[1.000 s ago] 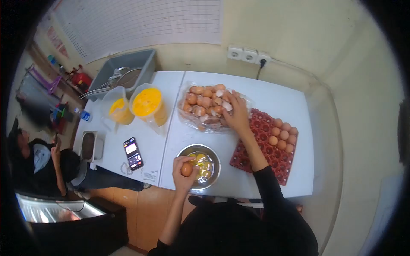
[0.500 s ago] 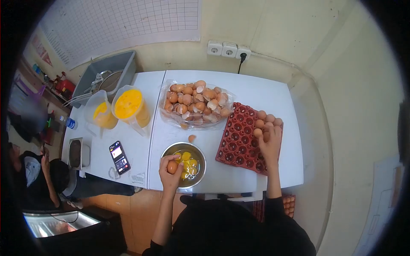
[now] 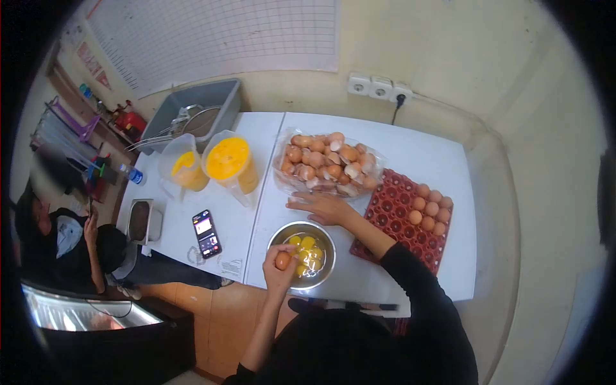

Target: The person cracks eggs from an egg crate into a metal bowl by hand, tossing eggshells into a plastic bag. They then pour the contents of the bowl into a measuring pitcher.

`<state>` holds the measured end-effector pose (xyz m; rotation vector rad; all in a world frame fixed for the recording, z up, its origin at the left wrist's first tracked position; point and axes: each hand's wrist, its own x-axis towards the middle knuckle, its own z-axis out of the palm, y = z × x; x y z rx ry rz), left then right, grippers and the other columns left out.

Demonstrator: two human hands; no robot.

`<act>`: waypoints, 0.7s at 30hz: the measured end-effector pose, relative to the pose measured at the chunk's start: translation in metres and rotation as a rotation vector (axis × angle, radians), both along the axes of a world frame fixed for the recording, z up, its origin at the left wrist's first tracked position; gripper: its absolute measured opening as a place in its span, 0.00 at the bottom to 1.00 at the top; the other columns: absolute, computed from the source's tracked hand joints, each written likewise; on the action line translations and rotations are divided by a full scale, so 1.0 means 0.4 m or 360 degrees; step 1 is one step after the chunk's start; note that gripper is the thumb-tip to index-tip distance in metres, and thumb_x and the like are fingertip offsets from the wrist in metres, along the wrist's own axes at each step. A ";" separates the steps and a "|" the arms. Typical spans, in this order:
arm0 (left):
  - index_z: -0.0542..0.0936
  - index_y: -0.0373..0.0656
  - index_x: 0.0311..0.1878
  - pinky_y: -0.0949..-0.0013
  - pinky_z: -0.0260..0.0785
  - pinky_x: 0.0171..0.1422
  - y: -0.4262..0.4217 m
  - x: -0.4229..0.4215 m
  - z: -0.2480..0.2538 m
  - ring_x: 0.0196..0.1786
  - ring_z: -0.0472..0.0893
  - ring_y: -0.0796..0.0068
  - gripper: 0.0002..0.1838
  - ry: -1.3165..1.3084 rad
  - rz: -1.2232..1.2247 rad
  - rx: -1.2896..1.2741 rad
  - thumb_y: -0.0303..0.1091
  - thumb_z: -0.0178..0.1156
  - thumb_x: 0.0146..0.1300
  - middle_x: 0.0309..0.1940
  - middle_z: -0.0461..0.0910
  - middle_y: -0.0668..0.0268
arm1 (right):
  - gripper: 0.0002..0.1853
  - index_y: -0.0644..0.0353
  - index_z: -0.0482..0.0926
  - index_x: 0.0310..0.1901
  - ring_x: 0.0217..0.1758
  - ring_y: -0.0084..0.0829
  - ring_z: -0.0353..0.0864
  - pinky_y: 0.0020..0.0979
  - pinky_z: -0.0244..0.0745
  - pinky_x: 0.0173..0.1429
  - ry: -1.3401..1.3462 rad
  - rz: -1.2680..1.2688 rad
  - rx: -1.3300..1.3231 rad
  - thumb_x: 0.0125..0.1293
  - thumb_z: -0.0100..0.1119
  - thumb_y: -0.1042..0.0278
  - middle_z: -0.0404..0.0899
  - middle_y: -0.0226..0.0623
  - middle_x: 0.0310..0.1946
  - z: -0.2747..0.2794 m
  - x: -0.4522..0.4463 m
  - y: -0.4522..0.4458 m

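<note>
My left hand (image 3: 278,273) holds a whole brown egg (image 3: 282,260) at the left rim of a metal bowl (image 3: 328,274), which contains several yolks (image 3: 308,243) in clear egg white. Above the bowl, my right hand (image 3: 324,208) is low over the white table with its fingers stretched left, thumb apart; nothing shows in it, and its underside is hidden. Just beyond it lies a clear plastic bag full of broken brown eggshells (image 3: 333,171). Under and beside my right forearm is a red egg tray (image 3: 391,200), with several whole eggs (image 3: 427,223) at its right side.
Left of the bag stand two clear jugs (image 3: 247,178) of yellow egg liquid. Behind them is a grey bin (image 3: 229,102) with strainers. A phone (image 3: 206,233), a metal container (image 3: 154,224) and a bottle (image 3: 133,174) are at the left. A seated person (image 3: 67,240) is beyond the table.
My right hand went from the shell bag to the eggs in the tray, then left to the table above the bowl. A shell piece seen there earlier is now out of sight. My left hand keeps its egg.
</note>
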<state>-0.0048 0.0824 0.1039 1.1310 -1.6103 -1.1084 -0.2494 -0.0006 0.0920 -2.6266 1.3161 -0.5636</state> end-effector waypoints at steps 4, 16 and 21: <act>0.81 0.38 0.41 0.69 0.70 0.58 0.006 -0.009 0.006 0.48 0.80 0.71 0.10 0.0061 0.0049 0.0036 0.20 0.64 0.55 0.41 0.82 0.63 | 0.17 0.55 0.76 0.53 0.38 0.46 0.85 0.46 0.80 0.41 0.0117 -0.0046 0.0022 0.61 0.55 0.69 0.75 0.43 0.55 -0.071 0.056 -0.091; 0.83 0.42 0.41 0.66 0.73 0.52 0.014 -0.013 0.012 0.45 0.81 0.61 0.10 0.0033 0.0099 0.0059 0.21 0.66 0.54 0.38 0.79 0.59 | 0.15 0.50 0.75 0.51 0.39 0.47 0.84 0.47 0.80 0.43 0.0200 0.0170 0.0247 0.62 0.60 0.63 0.74 0.44 0.47 -0.056 0.089 -0.109; 0.83 0.42 0.41 0.65 0.73 0.53 0.011 -0.008 0.009 0.45 0.81 0.59 0.10 0.0054 0.0128 -0.0026 0.22 0.66 0.54 0.38 0.79 0.59 | 0.10 0.53 0.78 0.46 0.43 0.47 0.83 0.46 0.79 0.39 -0.0246 0.0007 0.0021 0.65 0.58 0.65 0.76 0.43 0.45 -0.008 0.081 -0.121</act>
